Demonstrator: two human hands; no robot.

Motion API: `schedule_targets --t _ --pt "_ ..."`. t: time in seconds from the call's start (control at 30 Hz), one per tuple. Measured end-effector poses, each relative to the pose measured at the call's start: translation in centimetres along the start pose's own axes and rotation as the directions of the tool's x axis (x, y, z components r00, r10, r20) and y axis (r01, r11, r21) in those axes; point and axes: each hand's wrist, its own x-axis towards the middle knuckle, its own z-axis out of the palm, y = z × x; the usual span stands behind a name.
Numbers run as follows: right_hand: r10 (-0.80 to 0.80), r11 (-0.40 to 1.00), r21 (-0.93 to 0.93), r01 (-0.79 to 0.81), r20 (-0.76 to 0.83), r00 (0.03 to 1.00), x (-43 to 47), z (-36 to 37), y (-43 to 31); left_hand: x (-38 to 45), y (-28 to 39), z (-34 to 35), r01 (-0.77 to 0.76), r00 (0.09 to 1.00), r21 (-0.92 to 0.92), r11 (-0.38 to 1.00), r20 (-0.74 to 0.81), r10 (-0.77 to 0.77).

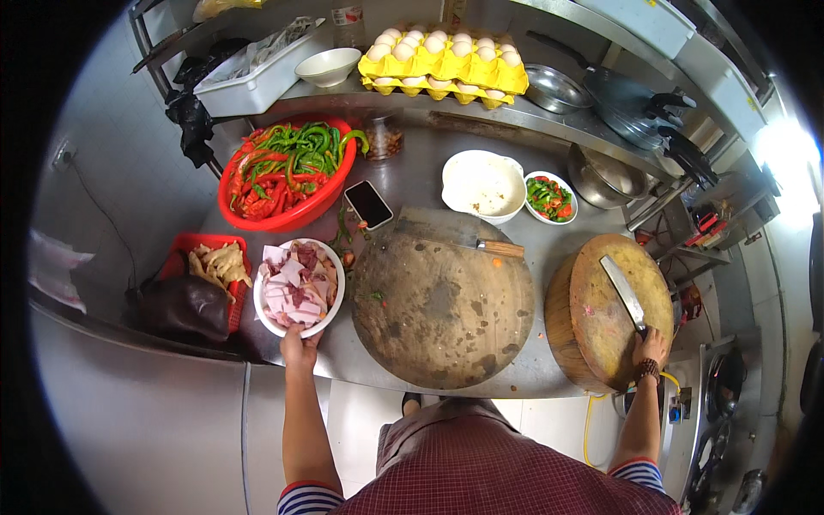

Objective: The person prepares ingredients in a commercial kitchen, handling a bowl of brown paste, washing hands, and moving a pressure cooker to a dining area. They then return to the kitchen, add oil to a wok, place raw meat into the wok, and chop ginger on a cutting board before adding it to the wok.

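My left hand (300, 347) grips the near rim of a white bowl (339, 283) heaped with sliced raw meat (299, 286). On the right, my right hand (650, 349) is closed around the dark handle of a knife (623, 290). The blade lies over a thick round wooden chopping block (595, 341). Between my hands is a wide round cutting board (444, 315) with damp patches and a few scraps. A cleaver (444, 230) with a wooden handle rests along its far edge.
A red basin (290, 222) of red and green peppers stands far left, near a phone (369, 205). Ginger (219, 264) sits in a red basket (241, 302). Beyond the board are a white bowl (483, 180) and chopped peppers (549, 198). Egg trays (444, 67) occupy the shelf (412, 109).
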Motion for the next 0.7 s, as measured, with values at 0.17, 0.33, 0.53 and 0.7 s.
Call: schedule_targets --t 0.17,0.33,0.53,0.7 --pt "-0.147 0.989 -0.037 0.146 -0.042 0.988 -2.0 -0.7 -3.2 0.4 0.4 -1.0 -0.006 0.997 0.005 1.0 -0.077 0.006" --pt "-0.403 0.846 0.34 0.412 -0.1 0.91 -9.9 -2.5 -12.9 -3.2 2.8 -2.3 -0.06 0.998 0.089 0.994 -0.019 0.062" --pt "-0.709 0.627 0.4 0.669 -0.063 0.702 -14.8 -3.4 -26.7 -10.7 5.1 -0.8 -0.072 0.99 0.129 0.989 0.13 0.056" --pt "-0.678 0.595 0.503 0.626 -0.103 0.727 -15.4 -4.4 -26.2 -15.6 3.1 2.4 -0.088 0.99 0.262 0.961 0.132 0.054"
